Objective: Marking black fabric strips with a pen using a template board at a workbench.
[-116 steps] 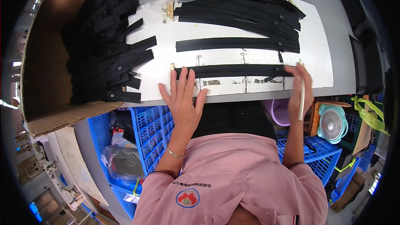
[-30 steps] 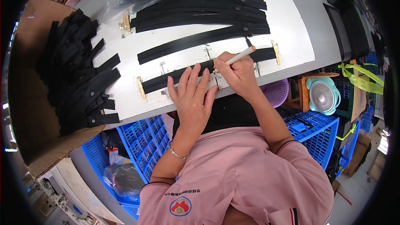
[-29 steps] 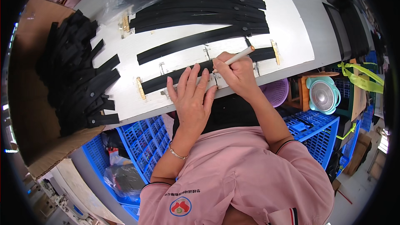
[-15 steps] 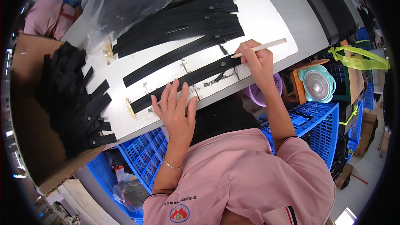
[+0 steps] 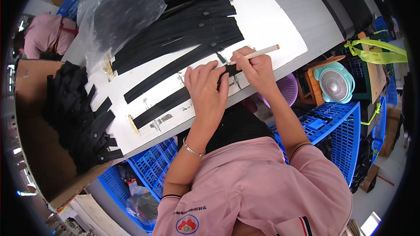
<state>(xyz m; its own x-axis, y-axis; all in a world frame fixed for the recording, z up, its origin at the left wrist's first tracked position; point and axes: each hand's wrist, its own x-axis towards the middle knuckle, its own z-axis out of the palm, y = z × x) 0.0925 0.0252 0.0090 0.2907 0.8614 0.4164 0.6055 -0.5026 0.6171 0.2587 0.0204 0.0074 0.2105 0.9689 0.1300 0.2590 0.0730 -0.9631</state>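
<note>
A heap of black strips (image 5: 83, 118) is lying at the left in a cardboard box (image 5: 33, 148). The left hand (image 5: 205, 89), fingers spread flat, is pressing a black strap (image 5: 170, 102) onto the white board (image 5: 271, 26). Just right, the right hand (image 5: 256, 67) is pinching a pale stick (image 5: 258, 53) over the strap's right end.

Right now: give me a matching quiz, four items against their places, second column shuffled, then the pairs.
Items:
1. left hand
2. pale stick
3. small fan
4. clear plastic bag

Places:
A. beyond the table's right edge, lower down
B. far left of the white board, over black strips
C. flat on the nearest black strip
D. held in the right hand

Pairs: 1-C, 2-D, 3-A, 4-B
</note>
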